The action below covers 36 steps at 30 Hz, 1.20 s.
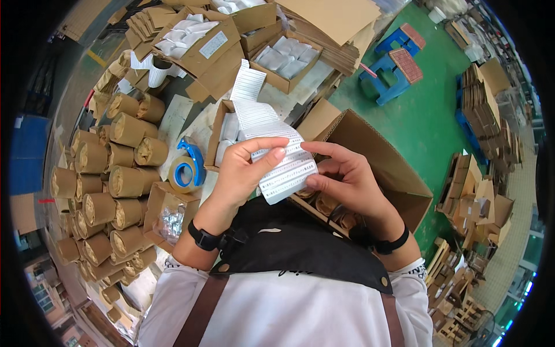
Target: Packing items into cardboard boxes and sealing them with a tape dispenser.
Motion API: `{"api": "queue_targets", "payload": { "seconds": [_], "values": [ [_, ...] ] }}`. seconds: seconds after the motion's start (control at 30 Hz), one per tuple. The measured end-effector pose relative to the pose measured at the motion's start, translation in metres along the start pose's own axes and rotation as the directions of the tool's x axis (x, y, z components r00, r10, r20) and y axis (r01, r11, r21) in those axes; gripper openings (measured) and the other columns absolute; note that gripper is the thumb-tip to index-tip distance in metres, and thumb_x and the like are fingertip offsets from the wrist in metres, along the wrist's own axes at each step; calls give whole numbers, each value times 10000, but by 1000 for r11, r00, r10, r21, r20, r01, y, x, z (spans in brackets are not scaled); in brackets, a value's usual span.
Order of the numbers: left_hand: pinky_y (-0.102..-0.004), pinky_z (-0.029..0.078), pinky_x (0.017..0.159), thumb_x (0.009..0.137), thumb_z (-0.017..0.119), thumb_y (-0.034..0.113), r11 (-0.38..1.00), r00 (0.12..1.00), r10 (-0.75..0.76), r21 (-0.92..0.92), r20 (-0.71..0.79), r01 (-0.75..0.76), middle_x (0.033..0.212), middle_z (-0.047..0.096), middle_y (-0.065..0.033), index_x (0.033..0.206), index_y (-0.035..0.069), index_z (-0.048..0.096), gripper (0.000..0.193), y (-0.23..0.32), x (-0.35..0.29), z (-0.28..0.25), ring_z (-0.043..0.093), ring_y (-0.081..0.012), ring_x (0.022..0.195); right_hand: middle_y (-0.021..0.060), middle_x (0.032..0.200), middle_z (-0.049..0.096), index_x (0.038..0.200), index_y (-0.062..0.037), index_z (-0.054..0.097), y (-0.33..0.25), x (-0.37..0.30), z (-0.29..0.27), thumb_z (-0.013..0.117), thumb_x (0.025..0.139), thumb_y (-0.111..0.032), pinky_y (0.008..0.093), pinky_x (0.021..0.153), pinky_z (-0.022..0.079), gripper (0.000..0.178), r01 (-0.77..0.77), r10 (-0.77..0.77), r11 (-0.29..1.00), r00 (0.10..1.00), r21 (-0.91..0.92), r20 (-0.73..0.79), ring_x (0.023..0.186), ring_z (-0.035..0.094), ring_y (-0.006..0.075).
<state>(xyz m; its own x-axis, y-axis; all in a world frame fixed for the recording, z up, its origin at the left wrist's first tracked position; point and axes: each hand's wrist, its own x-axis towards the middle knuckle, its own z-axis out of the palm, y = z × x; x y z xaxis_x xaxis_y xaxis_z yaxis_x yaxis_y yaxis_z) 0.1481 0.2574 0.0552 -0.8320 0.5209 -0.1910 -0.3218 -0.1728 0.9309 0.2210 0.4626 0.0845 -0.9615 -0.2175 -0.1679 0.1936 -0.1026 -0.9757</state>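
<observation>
A long white strip of printed labels (287, 170) runs down from the far side of the table, and its near end is held up in front of me. My left hand (243, 168) pinches the strip's left side between thumb and forefinger. At its right edge, my right hand (355, 182) has finger and thumb closed on the labels. Beneath the strip stands a small carton (220, 118) with white-wrapped pieces inside. Under and beyond my right hand is an open cardboard box (387, 153), holding brown paper-wrapped items (327, 204) partly hidden by my hands.
Brown paper-wrapped cylinders (118, 179) are piled at left. Beside them are a blue tape dispenser (196, 159) and a small box (153, 211) with clear plastic inside. More cartons (211, 55) of white-wrapped pieces stand at the back. Blue stools (390, 75) stand on the green floor.
</observation>
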Motion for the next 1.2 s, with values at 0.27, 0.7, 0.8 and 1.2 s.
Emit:
{"api": "queue_targets", "payload": {
  "seconds": [0.27, 0.7, 0.8, 1.2],
  "values": [
    [-277, 487, 847, 996, 222, 536, 932, 963, -251, -244, 100, 268, 1109, 637, -156, 1148, -78, 604, 739, -4, 7, -5, 615, -187, 980, 50, 883, 698, 1008, -2, 694, 1, -1, -6, 651, 846, 12, 218, 699, 497, 169, 199, -249, 927, 960, -317, -125, 779, 618, 64],
    [-278, 482, 877, 894, 635, 121, 984, 929, -5, -166, -369, -61, 1140, 629, -124, 1222, -36, 558, 372, -14, -18, -38, 614, -157, 1008, 123, 811, 666, 870, -29, 651, 239, 52, -135, 669, 734, -76, 387, 707, 512, 145, -268, -33, 589, 934, -762, -355, 784, 655, 255],
    [-292, 479, 903, 820, 687, 7, 992, 914, -45, -124, -404, -6, 1161, 618, -134, 1236, -43, 541, 443, -21, -31, -34, 609, -171, 1025, 138, 774, 648, 919, -45, 626, 265, 58, -120, 648, 741, -71, 416, 680, 515, 181, -221, -235, 259, 930, -940, -283, 791, 650, 299],
    [-284, 482, 900, 773, 712, -66, 992, 986, -51, -123, -157, 32, 1100, 643, -104, 1162, -17, 611, 405, -19, -42, 2, 603, -142, 1009, 51, 893, 629, 1109, -47, 485, 30, 20, -17, 672, 875, -149, 267, 662, 466, 317, 210, -215, 973, 976, -96, -39, 815, 589, 109]
  ]
}}
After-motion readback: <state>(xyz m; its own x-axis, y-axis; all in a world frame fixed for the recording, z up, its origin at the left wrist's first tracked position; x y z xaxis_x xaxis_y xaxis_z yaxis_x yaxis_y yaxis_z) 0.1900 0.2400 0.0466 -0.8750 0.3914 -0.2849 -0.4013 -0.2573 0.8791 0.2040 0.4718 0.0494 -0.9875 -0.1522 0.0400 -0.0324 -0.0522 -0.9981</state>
